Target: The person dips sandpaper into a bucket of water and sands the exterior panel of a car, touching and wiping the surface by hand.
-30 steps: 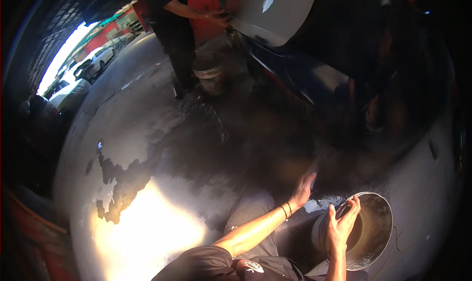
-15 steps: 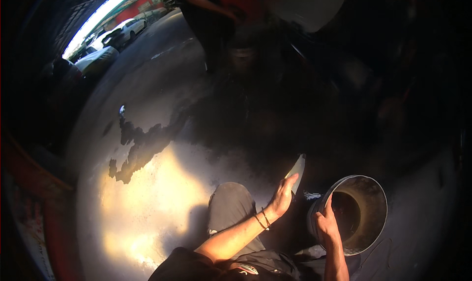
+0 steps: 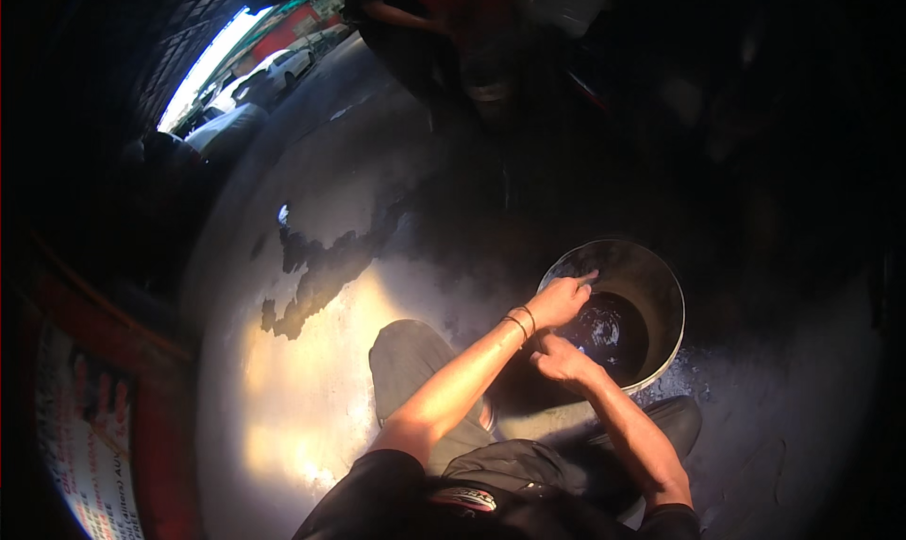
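Note:
A round bucket stands in front of me, slightly to the right, its wide mouth showing from above. Dark liquid with bright glints lies inside it. My left hand is at the bucket's left rim, fingers curled and closed. A small greyish tip shows by its index finger; the rest of what it grips is hidden. Lower down, my right hand is closed at the near-left rim, its fingers partly hidden. The forearms run nearly together at the bucket.
My bent knee is left of the bucket. A dark wet patch spreads on the concrete floor. Another person stands at the far side in shadow. A red sign panel is at the left, with parked cars beyond.
The bucket has shifted left and away from me. My left hand has moved to its rim, and the pale flat piece it held is out of sight. My right hand has moved left along the rim.

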A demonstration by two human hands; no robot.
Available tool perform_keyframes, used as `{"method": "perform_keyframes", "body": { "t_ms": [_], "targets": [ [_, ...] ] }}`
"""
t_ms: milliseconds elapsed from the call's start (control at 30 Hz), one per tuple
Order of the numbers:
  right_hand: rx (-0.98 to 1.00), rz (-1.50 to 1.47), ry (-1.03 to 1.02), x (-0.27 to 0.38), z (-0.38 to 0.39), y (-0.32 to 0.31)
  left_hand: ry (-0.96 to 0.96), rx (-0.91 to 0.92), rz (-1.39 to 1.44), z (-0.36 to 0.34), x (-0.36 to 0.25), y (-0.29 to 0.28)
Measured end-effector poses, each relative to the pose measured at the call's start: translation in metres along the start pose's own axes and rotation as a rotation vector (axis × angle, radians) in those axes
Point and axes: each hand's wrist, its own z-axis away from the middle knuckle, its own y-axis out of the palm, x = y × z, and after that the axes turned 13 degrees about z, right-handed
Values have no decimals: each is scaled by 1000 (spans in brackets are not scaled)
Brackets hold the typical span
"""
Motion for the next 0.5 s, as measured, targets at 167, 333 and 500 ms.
{"method": "perform_keyframes", "body": {
  "t_ms": [167,333,500],
  "targets": [
    [142,-61,59,10,17,-70,-73,215,-433,-78,77,14],
    [371,316,642,-27,0,-142,-131,471,-747,-135,114,66],
    [137,411,707,-248,24,-50,-90,772,-681,-190,173,179]
  ]
}}
